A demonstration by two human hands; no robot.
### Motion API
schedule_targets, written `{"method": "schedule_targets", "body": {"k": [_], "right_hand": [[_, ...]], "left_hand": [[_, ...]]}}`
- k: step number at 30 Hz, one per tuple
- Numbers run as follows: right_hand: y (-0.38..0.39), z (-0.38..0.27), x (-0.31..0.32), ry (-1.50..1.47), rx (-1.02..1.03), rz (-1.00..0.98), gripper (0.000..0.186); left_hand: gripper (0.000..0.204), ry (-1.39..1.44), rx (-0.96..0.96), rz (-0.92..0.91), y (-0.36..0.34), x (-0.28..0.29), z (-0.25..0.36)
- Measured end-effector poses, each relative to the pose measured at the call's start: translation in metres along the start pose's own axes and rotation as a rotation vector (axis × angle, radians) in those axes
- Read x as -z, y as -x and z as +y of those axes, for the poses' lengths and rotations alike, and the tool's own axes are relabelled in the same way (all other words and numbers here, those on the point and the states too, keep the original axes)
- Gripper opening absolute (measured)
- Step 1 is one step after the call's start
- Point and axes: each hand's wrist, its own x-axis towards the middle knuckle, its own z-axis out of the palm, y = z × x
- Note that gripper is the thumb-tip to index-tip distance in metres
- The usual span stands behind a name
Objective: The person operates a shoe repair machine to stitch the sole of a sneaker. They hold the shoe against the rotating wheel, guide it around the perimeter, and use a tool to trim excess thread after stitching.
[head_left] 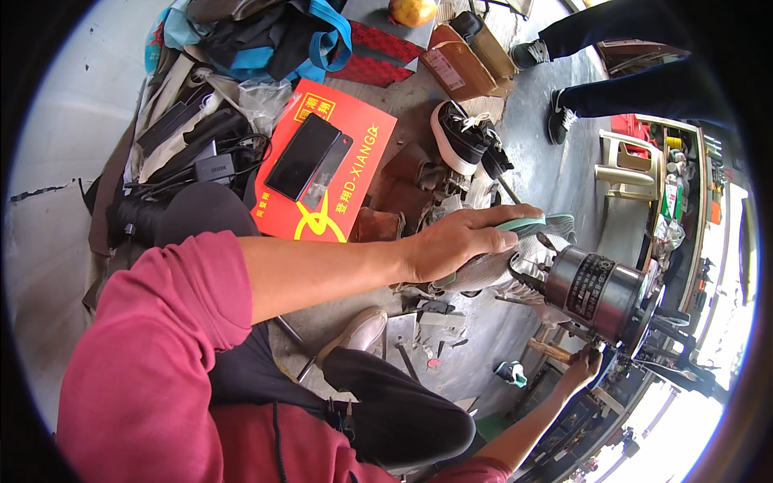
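Observation:
My left hand (457, 244) is closed on a grey-white sneaker (483, 271) with a teal sole, thumb pressed on its upper. The sneaker sits against the front end of a shoe-stitching machine (594, 291), whose shiny metal cylinder carries a dark label plate. Below that cylinder, my right hand (583, 369) is bent round a small handle at the machine's wheel side; its fingers partly hide the handle. The machine's thin front parts overlap the sneaker's opening.
A black phone (304, 158) lies on a red box (354, 133). Black sneakers (460, 138) stand beyond my left hand. Another person's legs (620, 101) are at upper right, near a beige plastic stool (630, 165). Tools and scraps litter the floor by my shoe (354, 334).

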Motion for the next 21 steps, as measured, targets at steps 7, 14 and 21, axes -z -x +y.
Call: {"method": "schedule_targets", "body": {"k": [7,14,21], "right_hand": [[0.021,0.052,-0.065,0.124,-0.270,-0.455,0.014],[0.047,-0.037,-0.025,-0.104,-0.072,-0.338,0.023],[-0.015,0.043,-0.022,-0.049,-0.054,-0.013,0.004]], "left_hand": [[0.048,0.036,0.006,-0.007,0.002,0.000,0.002],[0.049,-0.035,-0.044,-0.005,0.002,0.002,-0.001],[0.048,-0.021,-0.059,0.022,0.004,-0.001,-0.002]]}}
